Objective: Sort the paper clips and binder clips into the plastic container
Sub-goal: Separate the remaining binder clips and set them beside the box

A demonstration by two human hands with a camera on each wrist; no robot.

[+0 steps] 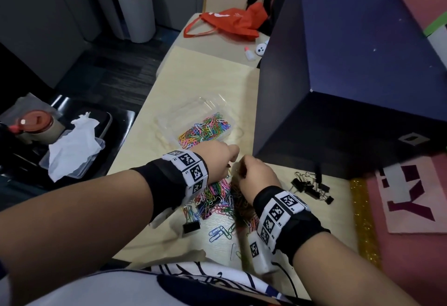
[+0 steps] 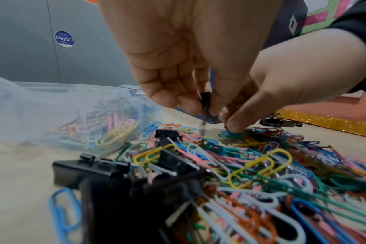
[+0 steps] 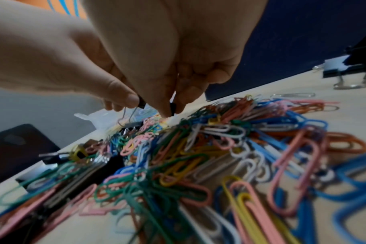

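A clear plastic container [image 1: 169, 121] with coloured paper clips in it stands on the pale table, just beyond my hands. Nearer me lies a mixed pile of coloured paper clips [image 1: 217, 196] with black binder clips in it. Both hands meet at the pile's far edge. My left hand [image 2: 198, 102] pinches a small black binder clip [image 2: 205, 99], its wire handle hanging down. My right hand [image 3: 171, 105] has its fingers curled and pinches another small black clip [image 3: 172, 107] right beside it. In the head view the fingertips are hidden under the hands.
A large dark blue box [image 1: 350, 75] stands close on the right. Several black binder clips [image 1: 312, 188] lie apart at its foot. One binder clip [image 1: 191, 225] lies at the pile's near left. A pink board with a glitter edge [image 1: 365, 221] lies to the right; the table's edge runs along the left.
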